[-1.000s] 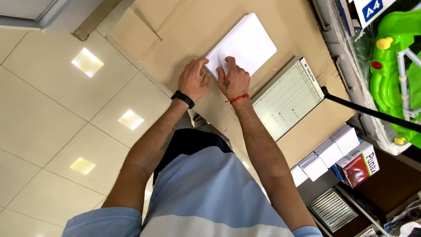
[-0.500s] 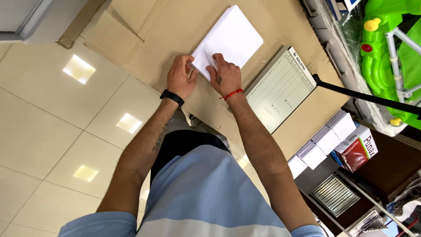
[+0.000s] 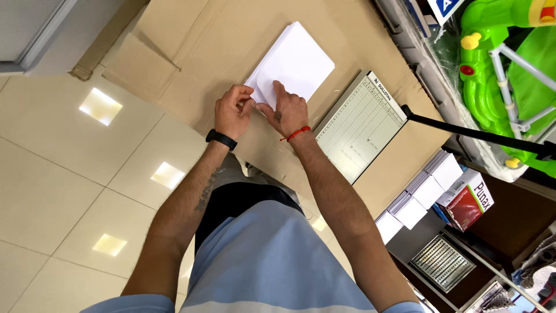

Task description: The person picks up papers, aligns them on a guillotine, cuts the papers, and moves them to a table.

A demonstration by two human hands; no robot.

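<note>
Left hand (image 3: 231, 111) is curling its fingers (image 3: 246, 93) onto the near corner of the white paper stack (image 3: 295, 62), no longer lying flat. Right hand (image 3: 285, 110) is pinching that same corner, index finger extending onto the top sheet. Both hands are sitting closer together than before.

light: bright, even, overhead
glare: square lamp reflections on glossy floor tiles (image 3: 101, 106)
shadows: soft, faint under the hands on cardboard (image 3: 191, 52)
focus: sharp centre, slight softness at corners
distortion: wide-angle stretch at edges
</note>
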